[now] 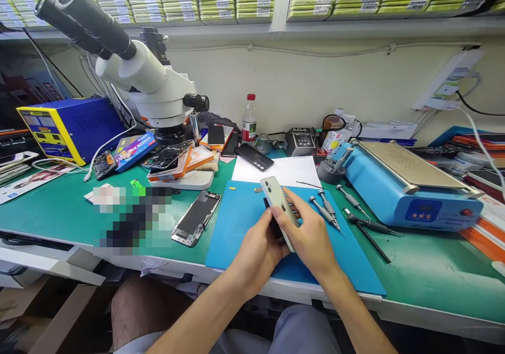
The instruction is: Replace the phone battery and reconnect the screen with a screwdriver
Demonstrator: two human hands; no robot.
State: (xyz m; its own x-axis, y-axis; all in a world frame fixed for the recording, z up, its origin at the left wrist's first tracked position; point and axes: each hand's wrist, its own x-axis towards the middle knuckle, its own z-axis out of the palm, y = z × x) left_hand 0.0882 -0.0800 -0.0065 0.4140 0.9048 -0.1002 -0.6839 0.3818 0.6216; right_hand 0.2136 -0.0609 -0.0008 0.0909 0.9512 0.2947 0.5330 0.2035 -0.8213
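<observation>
One phone (278,199), pale-backed and tilted, is held between our left hand (254,256) and our right hand (315,235), above the blue mat (232,233). Our hands are together, curled only as wide as the phone and clamped on it. Our right thumb lies across its back while the other right fingers bend round the far edge. Our left thumb presses at the near edge, its fingers tucked underneath, where we cannot see them fully. Something dark shows beneath that edge; we cannot tell what.

To the left of the mat, a screen (196,220) lies on our green tabletop (71,209). Past the phone, a black back cover (254,157) rests on white paper (295,170). To our right, a driver (324,213) lies on the mat, near a blue machine (389,191).
</observation>
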